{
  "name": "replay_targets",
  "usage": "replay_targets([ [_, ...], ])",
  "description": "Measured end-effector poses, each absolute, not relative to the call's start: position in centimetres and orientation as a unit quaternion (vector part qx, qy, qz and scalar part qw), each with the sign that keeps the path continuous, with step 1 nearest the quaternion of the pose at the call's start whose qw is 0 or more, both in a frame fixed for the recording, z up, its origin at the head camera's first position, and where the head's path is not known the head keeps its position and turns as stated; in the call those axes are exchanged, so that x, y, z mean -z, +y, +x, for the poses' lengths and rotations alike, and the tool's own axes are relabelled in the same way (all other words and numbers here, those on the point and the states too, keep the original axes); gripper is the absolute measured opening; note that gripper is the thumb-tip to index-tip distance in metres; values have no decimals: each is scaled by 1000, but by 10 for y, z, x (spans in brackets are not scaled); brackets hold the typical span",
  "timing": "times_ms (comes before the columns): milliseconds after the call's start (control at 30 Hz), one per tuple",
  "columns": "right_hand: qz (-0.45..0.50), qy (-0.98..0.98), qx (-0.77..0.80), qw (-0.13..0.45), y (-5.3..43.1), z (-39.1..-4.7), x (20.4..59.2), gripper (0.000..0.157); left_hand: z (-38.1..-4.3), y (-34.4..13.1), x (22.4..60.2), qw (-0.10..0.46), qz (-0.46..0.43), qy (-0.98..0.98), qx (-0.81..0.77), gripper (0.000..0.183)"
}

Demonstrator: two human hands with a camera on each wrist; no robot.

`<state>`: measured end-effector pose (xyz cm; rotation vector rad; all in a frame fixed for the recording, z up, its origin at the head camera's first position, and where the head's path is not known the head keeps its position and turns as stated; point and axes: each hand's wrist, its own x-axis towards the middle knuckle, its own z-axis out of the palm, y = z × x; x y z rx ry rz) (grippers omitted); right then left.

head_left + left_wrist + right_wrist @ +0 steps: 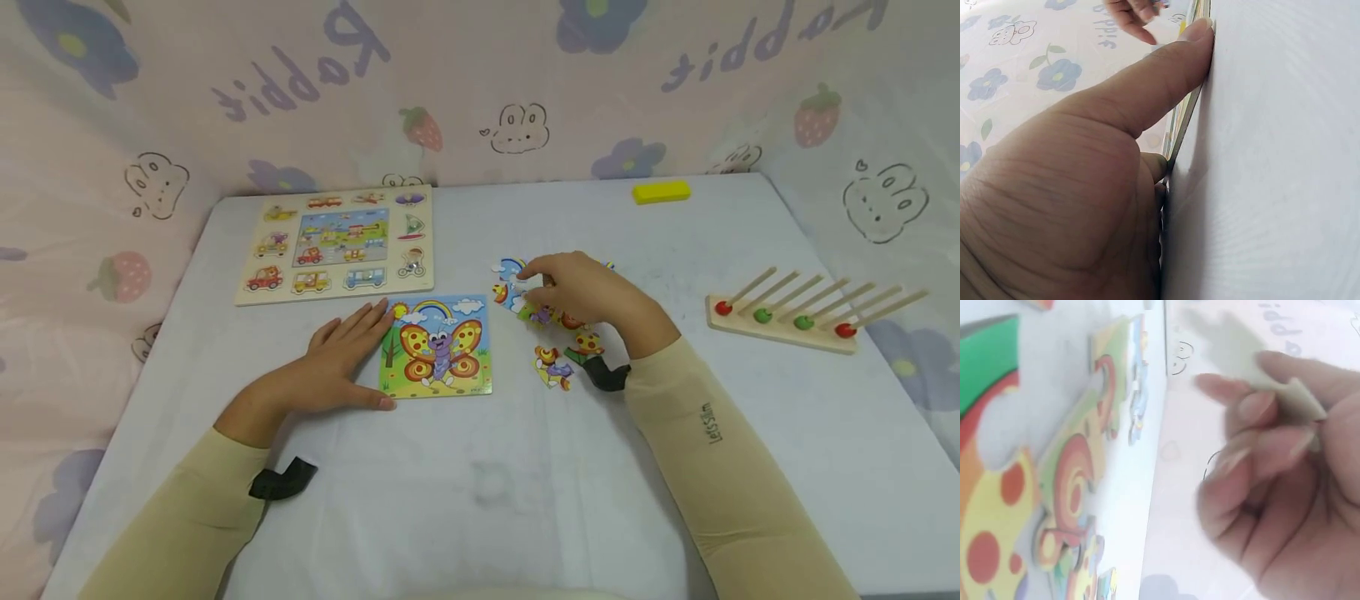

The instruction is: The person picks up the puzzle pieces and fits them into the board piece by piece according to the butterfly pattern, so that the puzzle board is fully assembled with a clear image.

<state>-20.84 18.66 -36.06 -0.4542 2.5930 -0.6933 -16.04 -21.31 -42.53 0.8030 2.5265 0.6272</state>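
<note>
A square, glossy board printed with a smiling purple butterfly point(437, 346), its yellow-and-red wings spread beneath a rainbow, lies flat on a white-covered table point(480, 508), left of scattered, brightly printed jigsaw pieces point(553, 368). A person's left hand point(337, 358) rests along its left edge, fingers extended and thumb apart at the lower corner, gripping nothing. The right hand point(581, 287), above the pieces, pinches a thin, pale puzzle piece point(1235, 347) between thumb and curled fingers; motion blurs its outline, and its printed side cannot be made out. The right hand hides several loose pieces from the head camera; the left-wrist view catches the board only edge-on, partly behind the thumb.
</note>
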Motion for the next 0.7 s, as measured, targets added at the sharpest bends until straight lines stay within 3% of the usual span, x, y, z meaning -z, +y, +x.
replay_targets([
  [267, -146, 895, 404, 125, 193, -209, 355, 34, -161, -213, 426, 206, 291, 907, -225, 131],
  [533, -135, 799, 563, 159, 192, -209, 354, 40, -161, -214, 427, 203, 291, 909, -220, 131],
  [700, -141, 781, 590, 146, 188, -207, 353, 45, -160, -214, 426, 201, 290, 908, -225, 131],
])
